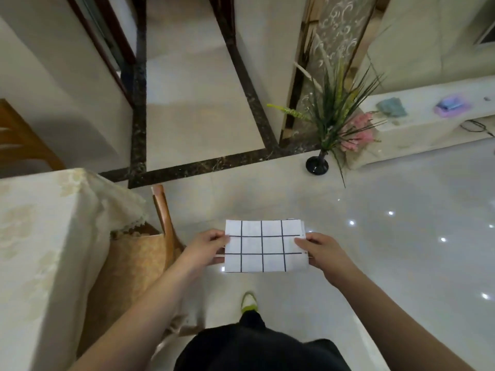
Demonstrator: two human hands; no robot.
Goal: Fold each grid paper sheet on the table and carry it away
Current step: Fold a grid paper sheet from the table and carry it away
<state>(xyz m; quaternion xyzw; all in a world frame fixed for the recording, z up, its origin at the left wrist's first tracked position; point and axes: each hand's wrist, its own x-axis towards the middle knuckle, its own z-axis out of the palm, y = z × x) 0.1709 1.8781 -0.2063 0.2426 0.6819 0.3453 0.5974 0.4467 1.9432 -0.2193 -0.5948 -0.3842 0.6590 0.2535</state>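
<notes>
Nearest to us are our own dark clothes and one shoe stepping over the glossy floor. Just above the shoe we hold the folded grid paper out flat in the air. Our left hand pinches its left edge, thumb on top and fingers curled beneath; our right hand pinches the right edge the same way. Both hands are closed on the sheet, neither released. The paper is off the table, so we judge the fold made and the carrying under way.

We expect the sheet to handle as something very light and limp. Layered edges show at its right side, and the fold should lend a little stiffness, yet it would likely sag or flutter if held by one corner. Taking it at the two short edges, as we do now, keeps it level; a light pinch is enough, since a harder squeeze would crease it.

Left of the paper stands the table under a pale lace cloth, with a wooden chair tucked against it between table and paper. Beyond the paper, up and to the right, a dark vase of grasses and pink flowers stands on the floor beside a low white ledge. We cannot see whether other sheets remain on the table.
</notes>
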